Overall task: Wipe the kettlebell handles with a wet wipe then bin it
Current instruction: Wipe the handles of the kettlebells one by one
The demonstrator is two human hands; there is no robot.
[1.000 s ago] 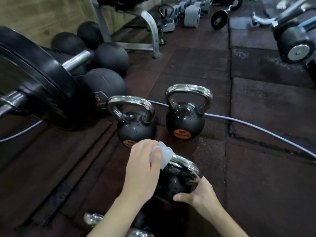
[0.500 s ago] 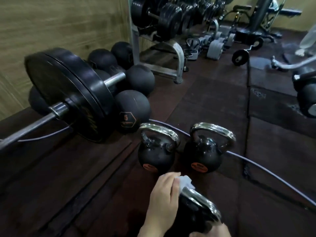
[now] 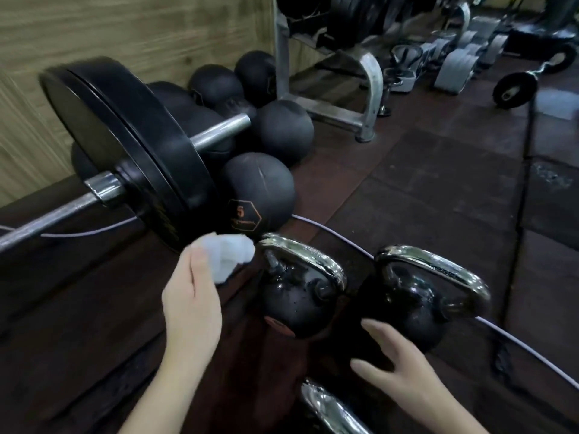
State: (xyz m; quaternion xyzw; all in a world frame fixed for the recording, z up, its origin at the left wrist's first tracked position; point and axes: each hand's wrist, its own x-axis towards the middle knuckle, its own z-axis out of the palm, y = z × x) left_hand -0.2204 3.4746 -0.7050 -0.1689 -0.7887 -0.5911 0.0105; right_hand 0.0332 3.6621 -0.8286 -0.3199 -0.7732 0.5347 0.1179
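The left hand [image 3: 191, 296] has lifted off the near kettlebell handle [image 3: 329, 408] — it pinches the wet wipe [image 3: 230, 256] beside the middle kettlebell [image 3: 297, 292]; the right hand [image 3: 398, 371], spread, reaches along — next handle's turn.

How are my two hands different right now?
The left hand holds the white wet wipe bunched in its fingers; the right hand holds nothing, fingers spread. The left hand is up beside the left kettlebell's handle; the right hand sits lower, near the right kettlebell. Both are bare.
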